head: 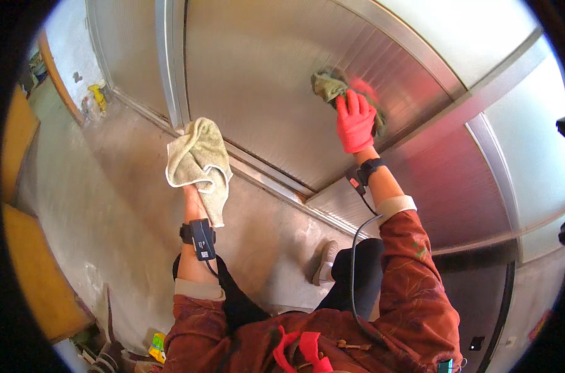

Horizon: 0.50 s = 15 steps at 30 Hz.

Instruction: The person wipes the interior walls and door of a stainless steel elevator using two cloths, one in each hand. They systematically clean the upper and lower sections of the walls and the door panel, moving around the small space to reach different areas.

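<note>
My right hand (355, 122), in a red knit glove, grips a dark green cloth (330, 87) against a ribbed, translucent door panel (259, 70). Part of that cloth hangs out beside the glove on the right. A light green towel (199, 156) with white edging covers most of my left hand (192, 193), which holds it up in front of the panel's lower left corner. Only the heel of the left hand and the wrist show; its fingers are hidden under the towel.
A metal upright (169, 65) and a floor track (268, 179) frame the panel. Against the wall at the far left stands a yellow spray bottle (97, 97). Orange-yellow boards (40, 275) line the left side. A cable (353, 275) hangs from my right wrist.
</note>
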Tool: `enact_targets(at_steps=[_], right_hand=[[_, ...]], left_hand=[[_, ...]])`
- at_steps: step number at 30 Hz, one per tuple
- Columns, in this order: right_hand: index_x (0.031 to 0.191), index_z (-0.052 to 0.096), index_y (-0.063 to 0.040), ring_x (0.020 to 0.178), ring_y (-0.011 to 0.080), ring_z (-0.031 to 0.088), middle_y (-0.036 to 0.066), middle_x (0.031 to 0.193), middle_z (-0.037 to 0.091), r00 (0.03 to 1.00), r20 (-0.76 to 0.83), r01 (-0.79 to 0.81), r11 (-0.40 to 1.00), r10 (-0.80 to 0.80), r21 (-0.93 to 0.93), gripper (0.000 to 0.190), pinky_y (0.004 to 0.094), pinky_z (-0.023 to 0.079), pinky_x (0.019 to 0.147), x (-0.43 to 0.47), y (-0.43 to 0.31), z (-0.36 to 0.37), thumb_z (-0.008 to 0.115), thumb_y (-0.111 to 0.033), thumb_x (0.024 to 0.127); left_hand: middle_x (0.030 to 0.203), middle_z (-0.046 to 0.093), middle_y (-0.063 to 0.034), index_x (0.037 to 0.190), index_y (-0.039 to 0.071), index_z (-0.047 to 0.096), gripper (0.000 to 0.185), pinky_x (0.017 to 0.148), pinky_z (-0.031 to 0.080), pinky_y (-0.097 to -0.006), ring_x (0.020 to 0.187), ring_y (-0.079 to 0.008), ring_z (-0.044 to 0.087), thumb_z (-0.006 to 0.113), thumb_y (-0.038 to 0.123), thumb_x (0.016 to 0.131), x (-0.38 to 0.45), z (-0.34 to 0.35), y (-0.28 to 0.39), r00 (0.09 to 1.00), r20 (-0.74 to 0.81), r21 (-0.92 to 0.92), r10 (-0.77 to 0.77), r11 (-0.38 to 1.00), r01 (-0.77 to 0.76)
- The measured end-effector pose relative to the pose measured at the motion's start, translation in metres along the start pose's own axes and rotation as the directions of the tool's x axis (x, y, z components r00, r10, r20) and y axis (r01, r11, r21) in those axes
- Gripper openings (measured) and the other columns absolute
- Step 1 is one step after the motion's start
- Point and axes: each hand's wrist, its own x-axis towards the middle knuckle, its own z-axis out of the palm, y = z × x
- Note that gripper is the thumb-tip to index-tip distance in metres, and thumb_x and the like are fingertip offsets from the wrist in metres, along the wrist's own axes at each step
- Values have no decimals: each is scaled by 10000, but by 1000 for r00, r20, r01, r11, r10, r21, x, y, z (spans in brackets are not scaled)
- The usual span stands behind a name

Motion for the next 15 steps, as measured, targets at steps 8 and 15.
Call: enact_targets(at_steps=[8,15], right_hand=[[1195,630,-124,1094,250,557,101,1261,556,969,183,160,986,-167,50,421,395,464,772,-66,-59,58,627,-142,775],[1233,638,-105,1259,278,497,142,1449,474,922,279,235,960,-269,151,385,419,463,874,-147,-131,121,613,-155,851]], left_hand=[[1553,395,-67,1552,124,291,738,1166,357,-387,1399,-240,422,414,605,1006,-9,-2,0,995,-39,134,91,987,-85],[1535,412,-111,1561,95,264,729,1118,420,-418,1356,-280,471,363,585,1031,-27,13,11,985,-119,335,123,939,-76]])
